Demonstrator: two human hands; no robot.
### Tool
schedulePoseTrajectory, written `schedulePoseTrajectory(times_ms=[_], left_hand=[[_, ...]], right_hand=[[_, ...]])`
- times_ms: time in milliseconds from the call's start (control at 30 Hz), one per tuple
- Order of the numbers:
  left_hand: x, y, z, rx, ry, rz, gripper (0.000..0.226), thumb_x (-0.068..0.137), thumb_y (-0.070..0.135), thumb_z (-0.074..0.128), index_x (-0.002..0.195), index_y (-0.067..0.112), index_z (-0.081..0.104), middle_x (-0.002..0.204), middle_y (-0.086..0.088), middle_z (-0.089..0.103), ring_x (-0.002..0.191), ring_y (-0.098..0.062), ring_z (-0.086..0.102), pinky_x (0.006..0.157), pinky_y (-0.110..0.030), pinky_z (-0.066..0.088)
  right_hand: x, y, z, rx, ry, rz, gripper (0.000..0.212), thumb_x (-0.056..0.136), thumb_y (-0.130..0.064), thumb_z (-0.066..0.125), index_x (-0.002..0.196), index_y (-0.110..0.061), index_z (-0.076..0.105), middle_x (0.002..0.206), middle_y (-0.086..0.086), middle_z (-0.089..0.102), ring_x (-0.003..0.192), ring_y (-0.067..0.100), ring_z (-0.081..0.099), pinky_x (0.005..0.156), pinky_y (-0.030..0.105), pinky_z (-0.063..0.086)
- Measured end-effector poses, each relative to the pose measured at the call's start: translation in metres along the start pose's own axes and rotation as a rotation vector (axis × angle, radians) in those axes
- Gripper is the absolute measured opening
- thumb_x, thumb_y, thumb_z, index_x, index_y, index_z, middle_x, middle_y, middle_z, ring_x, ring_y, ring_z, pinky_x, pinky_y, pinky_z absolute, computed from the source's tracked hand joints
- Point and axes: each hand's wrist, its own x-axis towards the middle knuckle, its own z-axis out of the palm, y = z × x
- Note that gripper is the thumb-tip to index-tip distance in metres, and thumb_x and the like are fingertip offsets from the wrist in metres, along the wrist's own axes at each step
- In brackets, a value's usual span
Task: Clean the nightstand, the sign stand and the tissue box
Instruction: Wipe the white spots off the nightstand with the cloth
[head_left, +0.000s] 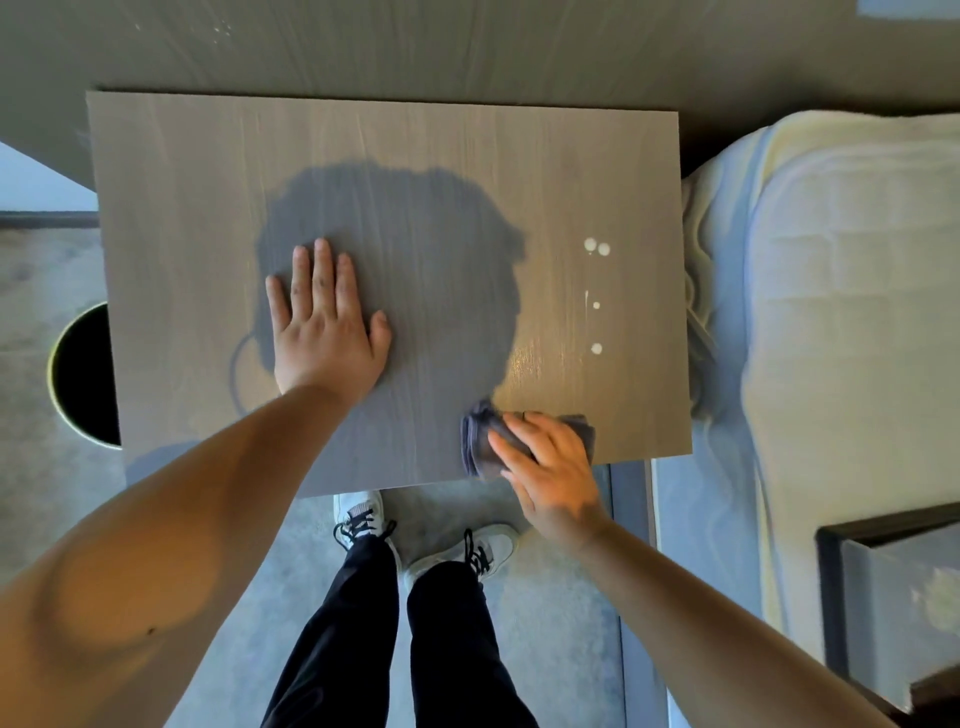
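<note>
The nightstand (208, 171) has a grey-brown wood-grain top seen from straight above. My left hand (324, 322) lies flat on it with straight fingers, left of the middle. Near the front right edge my right hand (545, 467) presses a folded grey cloth (480, 441) onto the top, fingers spread over it. A few white light spots (596, 248) shine on the right part of the top. The sign stand and the tissue box are not on the top.
A bed with white bedding (841, 312) stands tight against the nightstand's right side. A dark round bin (83, 374) sits on the floor at the left. A black-framed clear object (893, 597) lies at the lower right. My feet (415, 535) stand in front.
</note>
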Motion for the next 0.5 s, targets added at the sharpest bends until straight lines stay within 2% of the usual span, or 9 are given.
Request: schedulePoseTrajectory(times_ms=[133, 233, 333, 433, 500], left_hand=[[0.0, 0.001, 0.0, -0.001, -0.004, 0.005, 0.071, 0.095, 0.047, 0.023, 0.152, 0.005, 0.013, 0.162, -0.015, 0.006, 0.15, -0.031, -0.001, 0.12, -0.053, 0.001], [0.0, 0.0, 0.0, -0.01, 0.002, -0.001, 0.071, 0.095, 0.046, 0.025, 0.152, 0.005, 0.015, 0.162, -0.015, 0.007, 0.15, -0.031, 0.0, 0.12, -0.054, 0.002], [0.0, 0.0, 0.0, -0.013, -0.001, -0.001, 0.072, 0.094, 0.046, 0.026, 0.152, 0.005, 0.015, 0.162, -0.015, 0.008, 0.15, -0.032, 0.001, 0.12, -0.054, 0.003], [0.001, 0.001, 0.001, -0.027, 0.001, -0.004, 0.072, 0.092, 0.045, 0.029, 0.151, 0.005, 0.018, 0.162, -0.016, 0.01, 0.15, -0.032, 0.003, 0.119, -0.055, 0.004], [0.001, 0.001, 0.002, -0.028, 0.004, -0.001, 0.073, 0.092, 0.045, 0.03, 0.151, 0.004, 0.018, 0.161, -0.016, 0.011, 0.149, -0.033, 0.003, 0.119, -0.055, 0.004]], right_hand=[[-0.012, -0.013, -0.015, 0.177, -0.033, 0.059, 0.032, 0.092, -0.018, 0.054, 0.123, -0.012, 0.061, 0.124, 0.006, 0.06, 0.116, 0.026, 0.051, 0.098, 0.048, 0.044], [0.03, 0.004, -0.048, 0.237, 0.048, 0.178, 0.035, 0.092, -0.021, 0.047, 0.125, -0.014, 0.057, 0.122, 0.011, 0.059, 0.115, 0.027, 0.05, 0.097, 0.046, 0.045], [0.107, 0.047, -0.092, 0.159, 0.167, 0.254, 0.038, 0.096, -0.024, 0.044, 0.129, -0.008, 0.056, 0.124, 0.02, 0.056, 0.115, 0.035, 0.051, 0.099, 0.039, 0.039], [0.194, 0.098, -0.117, -0.007, 0.225, 0.278, 0.04, 0.1, -0.027, 0.04, 0.135, -0.012, 0.051, 0.133, 0.016, 0.051, 0.122, 0.032, 0.045, 0.102, 0.03, 0.031], [0.242, 0.126, -0.123, -0.103, 0.217, 0.267, 0.042, 0.099, -0.029, 0.037, 0.136, -0.014, 0.051, 0.135, 0.014, 0.049, 0.122, 0.034, 0.043, 0.102, 0.032, 0.033]])
